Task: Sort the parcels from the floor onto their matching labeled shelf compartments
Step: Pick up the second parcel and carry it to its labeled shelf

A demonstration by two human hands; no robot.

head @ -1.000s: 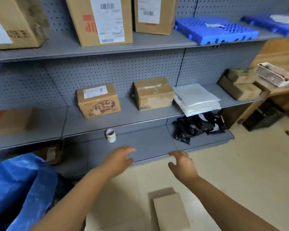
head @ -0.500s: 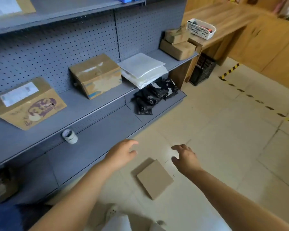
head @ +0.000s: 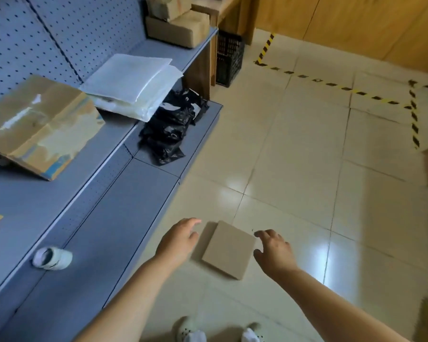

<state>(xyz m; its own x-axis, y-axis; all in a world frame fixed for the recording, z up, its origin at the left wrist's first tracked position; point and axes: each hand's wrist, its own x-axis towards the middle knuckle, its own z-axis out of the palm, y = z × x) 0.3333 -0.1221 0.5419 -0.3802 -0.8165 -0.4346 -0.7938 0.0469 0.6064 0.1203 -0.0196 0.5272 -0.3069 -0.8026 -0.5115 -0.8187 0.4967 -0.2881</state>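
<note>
A small flat brown cardboard parcel [head: 229, 249] lies on the tiled floor just in front of the grey shelf unit [head: 124, 213]. My left hand [head: 178, 241] hovers at its left edge with fingers spread. On the parcel's right side is my right hand [head: 273, 251], also spread. Neither hand holds anything. On the middle shelf lie a taped brown box [head: 41, 125], a stack of white padded mailers [head: 132, 83] and brown boxes [head: 177, 23] farther along. Black plastic bags [head: 171, 124] sit on the bottom shelf.
A white tape roll [head: 52, 258] rests on the shelf edge at the left. A black crate [head: 229, 58] stands under a wooden counter. Yellow-black tape [head: 331, 83] marks the floor. My shoes [head: 190, 329] show at the bottom.
The view has swung right and down along the shelf. Both hands have dropped closer to the floor parcel and now flank it.
</note>
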